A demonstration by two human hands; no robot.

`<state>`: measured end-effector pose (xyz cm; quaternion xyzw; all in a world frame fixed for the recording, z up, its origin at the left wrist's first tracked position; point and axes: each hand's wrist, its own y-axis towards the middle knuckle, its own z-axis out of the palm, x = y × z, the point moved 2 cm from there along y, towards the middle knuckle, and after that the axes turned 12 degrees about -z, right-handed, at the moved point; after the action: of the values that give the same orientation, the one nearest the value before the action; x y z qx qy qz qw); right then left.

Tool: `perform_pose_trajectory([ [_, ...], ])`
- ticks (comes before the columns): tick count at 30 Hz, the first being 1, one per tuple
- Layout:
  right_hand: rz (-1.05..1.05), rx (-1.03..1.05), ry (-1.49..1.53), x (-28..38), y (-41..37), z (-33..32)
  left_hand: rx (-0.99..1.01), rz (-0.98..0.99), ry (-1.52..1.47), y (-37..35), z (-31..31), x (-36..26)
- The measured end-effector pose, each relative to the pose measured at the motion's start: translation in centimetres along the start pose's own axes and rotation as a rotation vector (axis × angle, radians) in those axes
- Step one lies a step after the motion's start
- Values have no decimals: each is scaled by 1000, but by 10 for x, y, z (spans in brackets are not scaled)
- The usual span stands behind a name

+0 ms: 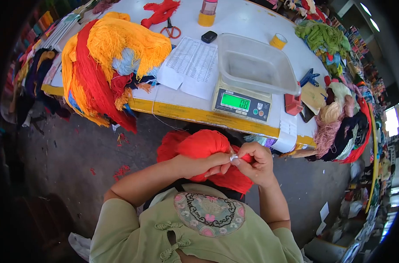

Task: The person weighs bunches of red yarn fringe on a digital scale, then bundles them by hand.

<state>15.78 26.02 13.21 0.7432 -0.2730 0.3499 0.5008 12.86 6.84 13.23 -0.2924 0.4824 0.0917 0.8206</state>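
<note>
Bright red yarn [201,142] lies bundled over my lap, just below the table's front edge. My left hand [206,164] is closed on part of the yarn, its fingertips partly hidden. Close beside it, my right hand [256,164] pinches a small white piece [233,157], perhaps a label or band, at the yarn. Both hands nearly touch there. Beyond them on the table, a digital scale [243,101] with a green lit display bears a translucent plastic tray [256,63].
Yellow yarn [120,39] and red yarn [87,65] hang over the table edge [186,115] at left. Printed sheets [190,63], orange-handled scissors [170,31], a black object [209,37] and a red box [292,104] lie on top. More yarn [333,116] drapes at right.
</note>
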Motion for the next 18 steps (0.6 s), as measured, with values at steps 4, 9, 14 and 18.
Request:
perform_pose_trajectory([
  [4,76,-169,13,0,-5,10,-374,676,662,5,-4,3],
  [9,114,-147,-61,2,-8,17,-516,594,487,4,0,8],
  [14,259,-73,-52,-1,-14,17,-566,620,576,6,-7,11],
  [18,384,299,-138,3,-27,-24,-416,222,265,-21,-40,9],
])
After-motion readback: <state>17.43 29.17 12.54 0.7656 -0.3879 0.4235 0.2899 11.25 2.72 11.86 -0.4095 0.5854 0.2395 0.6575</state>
